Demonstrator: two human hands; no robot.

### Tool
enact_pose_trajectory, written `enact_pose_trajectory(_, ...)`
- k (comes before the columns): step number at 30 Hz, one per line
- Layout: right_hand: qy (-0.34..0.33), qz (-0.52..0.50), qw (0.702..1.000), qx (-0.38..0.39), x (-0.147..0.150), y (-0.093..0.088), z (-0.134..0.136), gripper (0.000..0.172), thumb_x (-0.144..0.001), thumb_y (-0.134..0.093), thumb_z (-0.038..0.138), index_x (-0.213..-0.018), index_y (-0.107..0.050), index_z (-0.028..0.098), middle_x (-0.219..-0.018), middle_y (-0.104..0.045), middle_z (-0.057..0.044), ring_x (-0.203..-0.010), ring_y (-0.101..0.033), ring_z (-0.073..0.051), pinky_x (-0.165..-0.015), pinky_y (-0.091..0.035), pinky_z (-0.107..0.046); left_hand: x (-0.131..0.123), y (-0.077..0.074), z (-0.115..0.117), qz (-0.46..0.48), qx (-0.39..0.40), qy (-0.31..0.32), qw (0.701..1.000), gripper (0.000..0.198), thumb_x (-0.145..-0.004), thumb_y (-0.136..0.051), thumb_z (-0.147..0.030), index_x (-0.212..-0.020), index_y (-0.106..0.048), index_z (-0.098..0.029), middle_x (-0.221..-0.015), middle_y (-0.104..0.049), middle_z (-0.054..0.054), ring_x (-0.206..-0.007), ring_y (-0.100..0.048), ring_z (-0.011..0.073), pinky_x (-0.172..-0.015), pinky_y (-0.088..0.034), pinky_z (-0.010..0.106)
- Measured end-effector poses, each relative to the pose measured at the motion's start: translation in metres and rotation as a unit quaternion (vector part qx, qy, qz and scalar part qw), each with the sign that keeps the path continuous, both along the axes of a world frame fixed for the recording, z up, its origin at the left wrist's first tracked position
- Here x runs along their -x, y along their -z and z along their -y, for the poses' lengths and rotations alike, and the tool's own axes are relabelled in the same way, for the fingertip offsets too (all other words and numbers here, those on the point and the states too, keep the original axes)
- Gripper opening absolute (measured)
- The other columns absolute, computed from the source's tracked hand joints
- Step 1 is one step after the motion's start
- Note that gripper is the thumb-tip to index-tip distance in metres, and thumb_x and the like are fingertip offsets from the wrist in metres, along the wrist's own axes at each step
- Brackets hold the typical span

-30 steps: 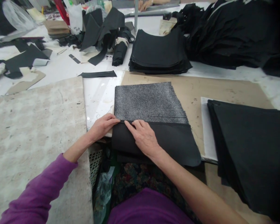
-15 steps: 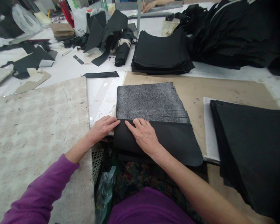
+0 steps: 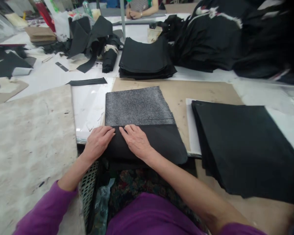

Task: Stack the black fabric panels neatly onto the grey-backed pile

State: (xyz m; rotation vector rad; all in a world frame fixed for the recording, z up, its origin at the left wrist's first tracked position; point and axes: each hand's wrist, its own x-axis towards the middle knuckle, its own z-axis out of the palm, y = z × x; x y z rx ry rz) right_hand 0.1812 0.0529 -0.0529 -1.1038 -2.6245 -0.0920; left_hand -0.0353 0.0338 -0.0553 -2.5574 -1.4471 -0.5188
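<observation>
A black fabric panel (image 3: 159,143) lies across the near part of a stack of grey speckled pieces (image 3: 137,106), its upper edge running straight over them. The near side of the panel hangs past the table edge. At its upper left corner, my left hand (image 3: 99,140) has thumb and fingers closed on the edge. Just to the right, my right hand (image 3: 137,140) holds the same edge, fingers bent and thumb slightly apart. Both sets of fingertips are close together. The undersides of the fingers are hidden.
Black panels (image 3: 242,143) are stacked at right, overhanging the table edge. Behind lie another black stack (image 3: 145,58), a tied black roll (image 3: 109,58) and a large dark fabric heap (image 3: 210,42). A pale padded board (image 3: 31,140) fills the left. Another person's hands (image 3: 134,13) rest far back.
The view has swung to the right, so everything sits further left. My left hand has come further over the panel's left corner. My right hand stays on the upper edge.
</observation>
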Motion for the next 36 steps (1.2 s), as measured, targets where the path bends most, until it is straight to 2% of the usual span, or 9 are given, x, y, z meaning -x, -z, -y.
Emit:
enact_pose_trajectory(9, 0.134, 0.059, 0.989, 0.018, -0.14, 0.004, 0.004, 0.047, -0.092, -0.043, 0.003, -0.138, -0.053, 0.01, -0.114, -0.06, -0.014, -0.107, -0.048, -0.026, -0.09, -0.046, -0.037, 0.0, -0.002, -0.004, -0.037, -0.016, -0.003, 0.999, 0.024, -0.099, -0.056, -0.034, -0.119, -0.064, -0.023, -0.109, -0.069, 0.007, -0.097, -0.062, 0.0249, -0.085, -0.045, 0.039)
enact_pose_trajectory(12, 0.166, 0.068, 0.983, 0.022, -0.171, 0.0, 0.006, 0.048, -0.09, -0.044, 0.001, -0.136, -0.054, 0.011, -0.116, -0.061, -0.013, -0.107, -0.049, -0.025, -0.091, -0.045, -0.036, -0.001, -0.004, -0.011, -0.031, -0.009, -0.002, 0.999, 0.028, -0.098, -0.056, -0.041, -0.12, -0.062, -0.023, -0.107, -0.068, 0.009, -0.098, -0.06, 0.0258, -0.082, -0.045, 0.039)
enact_pose_trajectory(15, 0.177, 0.094, 0.979, 0.023, -0.174, -0.012, 0.003, 0.034, -0.092, -0.045, 0.004, -0.12, -0.064, 0.011, -0.112, -0.063, -0.013, -0.104, -0.052, -0.026, -0.088, -0.044, -0.038, -0.001, -0.006, -0.021, -0.004, 0.042, 0.003, 0.999, 0.031, -0.097, -0.058, -0.045, -0.118, -0.061, -0.022, -0.097, -0.066, 0.007, -0.093, -0.058, 0.0245, -0.079, -0.044, 0.037)
enact_pose_trajectory(18, 0.154, 0.08, 0.985, 0.012, -0.158, -0.024, -0.005, 0.02, -0.098, -0.049, 0.016, -0.102, -0.069, 0.012, -0.115, -0.063, -0.015, -0.108, -0.053, -0.029, -0.092, -0.041, -0.042, -0.003, -0.011, -0.026, 0.047, 0.102, 0.021, 0.993, 0.022, -0.095, -0.061, -0.042, -0.1, -0.063, -0.021, -0.087, -0.061, 0.003, -0.086, -0.055, 0.021, -0.079, -0.044, 0.035)
enact_pose_trajectory(22, 0.021, -0.021, 0.999, 0.012, -0.123, -0.027, -0.019, 0.039, -0.1, -0.054, 0.036, -0.133, -0.056, 0.015, -0.136, -0.058, -0.014, -0.124, -0.05, -0.027, -0.104, -0.034, -0.044, -0.005, -0.028, -0.017, 0.122, 0.132, 0.056, 0.982, 0.015, -0.093, -0.063, -0.036, -0.088, -0.061, -0.021, -0.107, -0.063, 0.006, -0.106, -0.056, 0.0226, -0.095, -0.045, 0.041)
enact_pose_trajectory(25, -0.077, -0.038, 0.995, 0.053, -0.102, -0.029, -0.024, 0.035, -0.101, -0.054, 0.04, -0.128, -0.059, 0.018, -0.124, -0.067, -0.01, -0.118, -0.057, -0.024, -0.104, -0.034, -0.041, -0.003, -0.044, -0.002, 0.21, 0.202, 0.091, 0.952, 0.014, -0.092, -0.063, -0.034, -0.088, -0.059, -0.021, -0.114, -0.066, 0.007, -0.109, -0.06, 0.0221, -0.099, -0.048, 0.04)
enact_pose_trajectory(28, -0.111, -0.034, 0.985, 0.125, -0.096, -0.049, -0.022, 0.025, -0.103, -0.049, 0.039, -0.105, -0.066, 0.021, -0.101, -0.073, -0.005, -0.094, -0.065, -0.02, -0.084, -0.04, -0.033, 0.0, -0.06, 0.008, 0.303, 0.238, 0.039, 0.922, 0.019, -0.085, -0.072, -0.039, -0.091, -0.061, -0.023, -0.105, -0.07, 0.002, -0.098, -0.066, 0.0208, -0.09, -0.055, 0.036)
enact_pose_trajectory(31, -0.063, -0.119, 0.973, 0.187, -0.115, -0.088, -0.017, 0.026, -0.103, -0.048, 0.041, -0.101, -0.066, 0.022, -0.093, -0.072, -0.002, -0.083, -0.064, -0.018, -0.071, -0.039, -0.028, -0.006, -0.075, 0.008, 0.406, 0.201, -0.068, 0.889, 0.03, -0.079, -0.076, -0.047, -0.102, -0.065, -0.03, -0.104, -0.073, -0.006, -0.097, -0.068, 0.0225, -0.085, -0.06, 0.039)
enact_pose_trajectory(36, 0.136, -0.318, 0.915, 0.209, -0.22, -0.137, -0.003, 0.029, -0.098, -0.053, 0.042, -0.091, -0.068, 0.019, -0.086, -0.069, -0.001, -0.082, -0.062, -0.018, -0.074, -0.044, -0.028, -0.033, -0.081, -0.001, 0.466, 0.173, -0.155, 0.854, 0.036, -0.087, -0.068, -0.049, -0.117, -0.064, -0.03, -0.102, -0.074, -0.005, -0.09, -0.071, 0.0203, -0.094, -0.058, 0.044)
